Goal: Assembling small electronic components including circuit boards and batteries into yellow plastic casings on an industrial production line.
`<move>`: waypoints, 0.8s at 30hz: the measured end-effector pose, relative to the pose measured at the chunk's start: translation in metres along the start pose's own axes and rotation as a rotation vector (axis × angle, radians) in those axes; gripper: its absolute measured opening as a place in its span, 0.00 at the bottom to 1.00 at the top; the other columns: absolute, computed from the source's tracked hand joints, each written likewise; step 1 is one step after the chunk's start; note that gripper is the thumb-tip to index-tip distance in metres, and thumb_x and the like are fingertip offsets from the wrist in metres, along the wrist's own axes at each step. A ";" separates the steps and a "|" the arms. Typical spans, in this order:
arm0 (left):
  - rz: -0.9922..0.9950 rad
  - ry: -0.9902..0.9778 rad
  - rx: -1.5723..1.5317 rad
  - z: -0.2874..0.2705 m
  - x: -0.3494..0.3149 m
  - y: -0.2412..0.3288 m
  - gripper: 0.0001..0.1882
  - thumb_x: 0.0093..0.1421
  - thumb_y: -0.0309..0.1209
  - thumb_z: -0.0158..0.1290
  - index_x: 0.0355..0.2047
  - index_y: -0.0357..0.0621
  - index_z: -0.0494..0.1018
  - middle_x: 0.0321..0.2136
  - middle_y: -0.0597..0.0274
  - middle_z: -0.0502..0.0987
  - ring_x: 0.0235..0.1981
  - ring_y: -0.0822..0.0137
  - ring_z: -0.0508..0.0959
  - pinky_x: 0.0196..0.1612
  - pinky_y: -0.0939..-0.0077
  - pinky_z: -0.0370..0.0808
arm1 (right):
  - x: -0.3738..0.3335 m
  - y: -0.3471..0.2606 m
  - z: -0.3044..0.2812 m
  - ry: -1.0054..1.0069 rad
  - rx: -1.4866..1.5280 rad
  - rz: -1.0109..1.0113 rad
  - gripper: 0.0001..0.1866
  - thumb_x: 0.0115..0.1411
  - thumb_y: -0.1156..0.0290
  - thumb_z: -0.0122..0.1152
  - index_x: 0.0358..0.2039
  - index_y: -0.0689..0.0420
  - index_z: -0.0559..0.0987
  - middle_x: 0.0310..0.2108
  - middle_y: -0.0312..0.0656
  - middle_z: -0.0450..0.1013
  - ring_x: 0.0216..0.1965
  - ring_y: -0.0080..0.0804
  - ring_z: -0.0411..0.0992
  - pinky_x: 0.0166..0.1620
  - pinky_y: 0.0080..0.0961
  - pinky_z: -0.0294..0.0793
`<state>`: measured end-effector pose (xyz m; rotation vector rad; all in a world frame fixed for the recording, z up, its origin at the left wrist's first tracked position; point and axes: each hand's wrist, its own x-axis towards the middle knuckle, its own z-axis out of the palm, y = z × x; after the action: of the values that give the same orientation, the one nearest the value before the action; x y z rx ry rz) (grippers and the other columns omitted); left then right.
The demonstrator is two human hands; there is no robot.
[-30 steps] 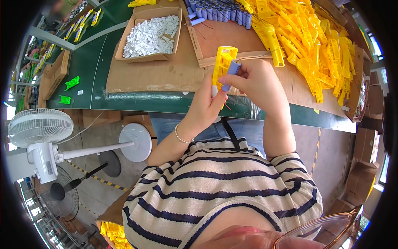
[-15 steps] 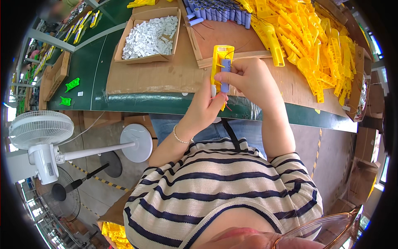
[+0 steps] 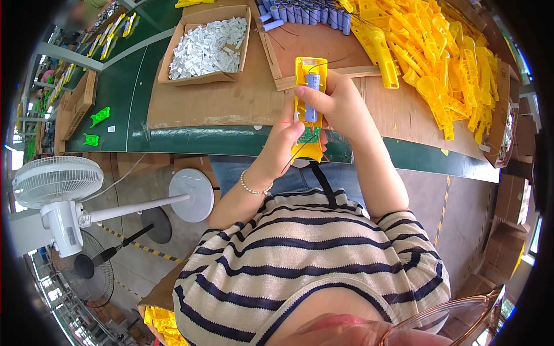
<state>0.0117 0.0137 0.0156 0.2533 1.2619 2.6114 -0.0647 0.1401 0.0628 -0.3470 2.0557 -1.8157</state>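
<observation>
A yellow plastic housing (image 3: 301,63) is held upright over the table's near edge, its open side facing me. Inside it lies a blue cylindrical battery (image 3: 312,98), with a green circuit board (image 3: 311,134) below it and thin red and black wires sticking out. My left hand (image 3: 284,141) grips the housing's lower left side, thumb by the board; its other fingers are mostly hidden. My right hand (image 3: 340,104) wraps the right side, its thumb lying across the battery. A small white piece (image 3: 296,116) shows beside the left thumb.
A cardboard box of white pieces (image 3: 245,63) stands at the back left. Several blue batteries (image 3: 309,14) with wires are grouped at the back, beside a heap of yellow housings (image 3: 433,69). Two green plastic parts (image 3: 100,116) lie left. A white fan (image 3: 57,179) stands near the table.
The housing has turned to face me more, exposing the circuit board and the battery's front. My right thumb has moved up along the battery, and my left hand has shifted slightly down and left.
</observation>
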 end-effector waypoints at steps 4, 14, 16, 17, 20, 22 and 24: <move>0.091 0.102 0.059 -0.005 0.004 -0.005 0.22 0.65 0.38 0.41 0.56 0.42 0.55 0.41 0.59 0.70 0.37 0.71 0.74 0.37 0.74 0.76 | -0.003 -0.007 0.009 -0.025 -0.010 0.054 0.17 0.51 0.62 0.64 0.32 0.63 0.75 0.18 0.37 0.71 0.14 0.20 0.68 0.13 0.17 0.64; 0.112 0.308 0.039 -0.040 -0.035 -0.003 0.19 0.62 0.33 0.47 0.52 0.43 0.62 0.37 0.54 0.74 0.31 0.62 0.79 0.33 0.70 0.79 | 0.032 0.018 0.019 -0.382 -0.015 -0.080 0.21 0.51 0.60 0.66 0.38 0.64 0.77 0.24 0.39 0.74 0.24 0.24 0.72 0.27 0.20 0.72; 0.143 0.380 0.033 -0.058 -0.056 0.001 0.18 0.62 0.33 0.47 0.51 0.43 0.62 0.38 0.54 0.74 0.31 0.62 0.80 0.32 0.70 0.80 | 0.053 -0.002 0.006 -0.478 -0.141 -0.168 0.22 0.49 0.63 0.67 0.42 0.63 0.78 0.33 0.44 0.77 0.38 0.28 0.73 0.44 0.25 0.71; 0.159 0.429 0.020 -0.065 -0.063 0.003 0.17 0.62 0.32 0.47 0.51 0.43 0.63 0.38 0.53 0.74 0.30 0.61 0.80 0.32 0.70 0.80 | 0.071 -0.011 0.004 -0.355 -0.271 -0.260 0.19 0.50 0.64 0.66 0.39 0.63 0.79 0.34 0.44 0.77 0.37 0.28 0.74 0.43 0.24 0.72; 0.140 0.523 -0.031 -0.070 -0.080 0.012 0.16 0.62 0.31 0.46 0.50 0.44 0.63 0.39 0.53 0.74 0.30 0.62 0.80 0.32 0.69 0.80 | 0.142 -0.017 0.023 -0.072 -0.709 -0.502 0.12 0.51 0.63 0.60 0.33 0.57 0.81 0.28 0.45 0.76 0.29 0.36 0.75 0.37 0.27 0.73; 0.125 0.572 -0.043 -0.072 -0.081 0.016 0.16 0.62 0.31 0.46 0.50 0.44 0.63 0.39 0.53 0.73 0.30 0.62 0.80 0.32 0.69 0.80 | 0.176 -0.012 0.049 -0.051 -0.996 -0.461 0.09 0.51 0.66 0.56 0.31 0.52 0.82 0.31 0.43 0.76 0.35 0.39 0.75 0.39 0.33 0.73; 0.155 0.583 -0.064 -0.072 -0.078 0.017 0.15 0.63 0.30 0.45 0.50 0.44 0.63 0.39 0.53 0.74 0.29 0.62 0.79 0.32 0.70 0.80 | 0.210 0.013 0.070 -0.049 -1.205 -0.581 0.09 0.51 0.66 0.56 0.30 0.52 0.81 0.32 0.41 0.76 0.38 0.38 0.73 0.41 0.35 0.71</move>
<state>0.0659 -0.0726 -0.0196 -0.4765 1.3543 2.9711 -0.2219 -0.0095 0.0193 -1.3660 2.9649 -0.4813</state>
